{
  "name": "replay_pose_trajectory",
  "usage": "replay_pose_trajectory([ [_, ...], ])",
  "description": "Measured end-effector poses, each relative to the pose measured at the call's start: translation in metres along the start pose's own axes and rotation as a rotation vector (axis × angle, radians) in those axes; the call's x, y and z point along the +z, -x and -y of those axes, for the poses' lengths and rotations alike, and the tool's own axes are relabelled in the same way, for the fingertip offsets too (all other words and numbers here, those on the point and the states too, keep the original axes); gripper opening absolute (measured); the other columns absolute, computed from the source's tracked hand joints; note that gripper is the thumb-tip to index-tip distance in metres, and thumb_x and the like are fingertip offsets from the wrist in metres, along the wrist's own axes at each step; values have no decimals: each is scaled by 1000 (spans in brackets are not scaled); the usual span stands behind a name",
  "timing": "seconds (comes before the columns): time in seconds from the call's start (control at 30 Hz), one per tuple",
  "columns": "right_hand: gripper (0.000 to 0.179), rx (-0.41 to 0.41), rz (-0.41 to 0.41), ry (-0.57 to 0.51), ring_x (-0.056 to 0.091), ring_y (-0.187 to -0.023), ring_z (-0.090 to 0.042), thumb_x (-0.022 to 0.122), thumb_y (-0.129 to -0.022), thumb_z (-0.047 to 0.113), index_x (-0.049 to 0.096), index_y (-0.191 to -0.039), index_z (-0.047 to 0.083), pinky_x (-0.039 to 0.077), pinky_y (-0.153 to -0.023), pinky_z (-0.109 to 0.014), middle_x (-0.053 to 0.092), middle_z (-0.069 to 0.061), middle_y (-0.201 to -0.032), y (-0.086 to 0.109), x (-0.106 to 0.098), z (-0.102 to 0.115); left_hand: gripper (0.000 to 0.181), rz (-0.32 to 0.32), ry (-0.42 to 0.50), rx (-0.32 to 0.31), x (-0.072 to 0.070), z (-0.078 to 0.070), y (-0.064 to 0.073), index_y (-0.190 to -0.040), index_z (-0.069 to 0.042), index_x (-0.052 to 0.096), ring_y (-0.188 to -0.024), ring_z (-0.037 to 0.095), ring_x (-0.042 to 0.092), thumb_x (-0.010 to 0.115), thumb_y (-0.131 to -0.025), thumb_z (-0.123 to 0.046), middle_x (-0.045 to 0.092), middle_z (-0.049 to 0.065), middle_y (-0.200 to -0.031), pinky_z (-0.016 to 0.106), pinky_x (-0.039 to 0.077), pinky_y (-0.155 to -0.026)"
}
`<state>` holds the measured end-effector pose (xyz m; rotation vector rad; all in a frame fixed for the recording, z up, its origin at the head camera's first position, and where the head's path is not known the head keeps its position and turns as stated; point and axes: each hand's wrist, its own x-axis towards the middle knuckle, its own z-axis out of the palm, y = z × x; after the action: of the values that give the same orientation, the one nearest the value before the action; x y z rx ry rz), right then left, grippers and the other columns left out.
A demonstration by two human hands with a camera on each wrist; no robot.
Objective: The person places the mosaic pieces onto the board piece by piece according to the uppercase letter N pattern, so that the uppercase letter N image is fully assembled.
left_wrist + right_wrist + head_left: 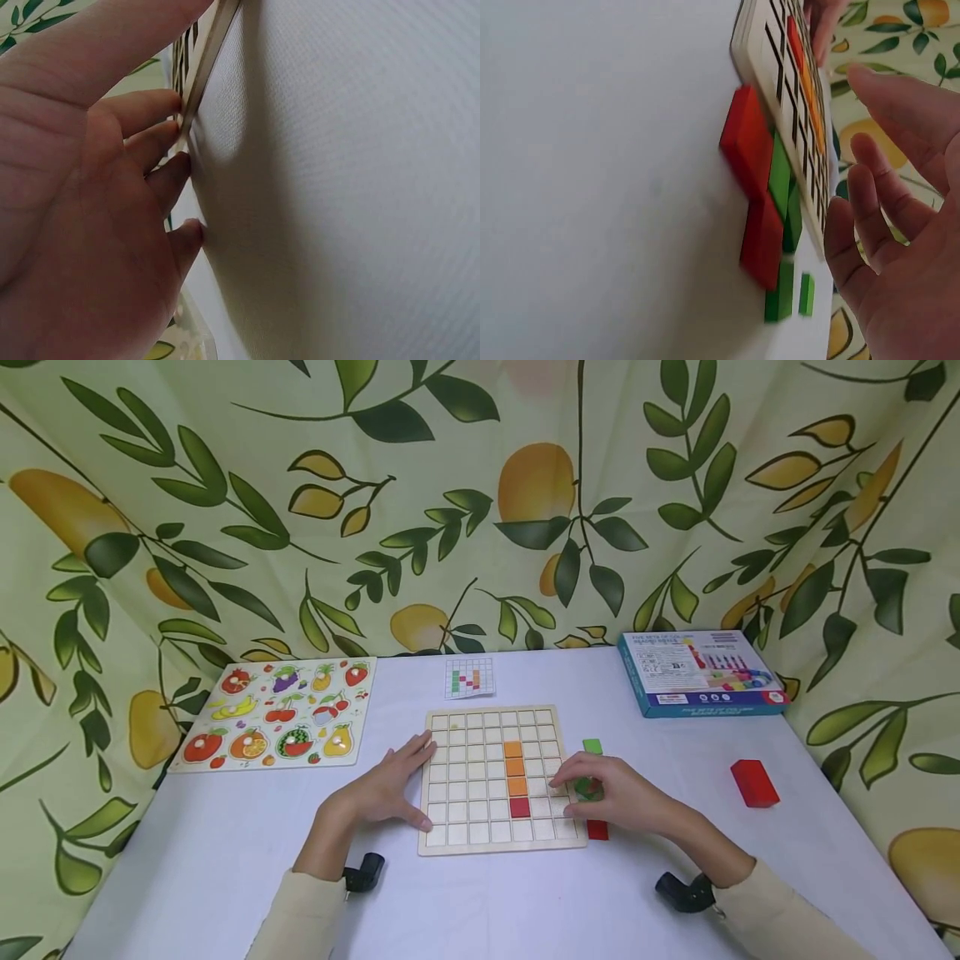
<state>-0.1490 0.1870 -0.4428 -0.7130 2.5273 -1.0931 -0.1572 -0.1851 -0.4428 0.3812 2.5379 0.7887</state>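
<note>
- touching the board (477, 789) at left: left hand (384, 785), spread
- above its right side: right hand (619, 787), fingers parted
- green blocks (592, 746) and red blocks (597, 831) just right

The left hand (384, 789) touches the grid board (477, 791); the right hand (617, 787) is over its right edge. Three orange tiles (515, 767) and a red tile (520, 808) line one column.

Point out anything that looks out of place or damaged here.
The red block looks slightly out of place: it lies alone at the right, apart from the loose red and green tiles beside the wooden grid board. I see no damage.
</note>
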Motion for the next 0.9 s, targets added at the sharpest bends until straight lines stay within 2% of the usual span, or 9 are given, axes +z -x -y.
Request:
replay_pose_trajectory([
  [0.33, 33, 28, -38, 20, 63, -105, -12, 86, -82, 25, 76, -113, 25, 57, -82, -20, 73, 7, -114, 25, -17, -23, 123, 5, -9, 0, -3, 0, 1, -162, -9, 28, -163, 31, 6, 97, -63, -34, 8, 3, -175, 55, 6, -133],
  [0.5, 35, 69, -61, 46, 63, -105, -8, 88, -79, 27, 76, -113, 26, 57, -82, -18, 72, 8, -114, 38, -23, -31, 123, 5, -7, -6, -3, -1, 1, -162, -11, 28, -163, 30, 6, 97, -63, -35, 8, 2, -175, 54, 6, -133],
  [0.9, 36, 154, -60, 20, 61, -104, -3, 86, -81, 32, 75, -115, 26, 55, -84, -15, 72, 8, -115, 55, -21, -42, 123, 1, 2, 13, -3, -1, 1, -161, -8, 28, -163, 32, 6, 97, -62, -32, 9, 4, -175, 55, 6, -133],
])
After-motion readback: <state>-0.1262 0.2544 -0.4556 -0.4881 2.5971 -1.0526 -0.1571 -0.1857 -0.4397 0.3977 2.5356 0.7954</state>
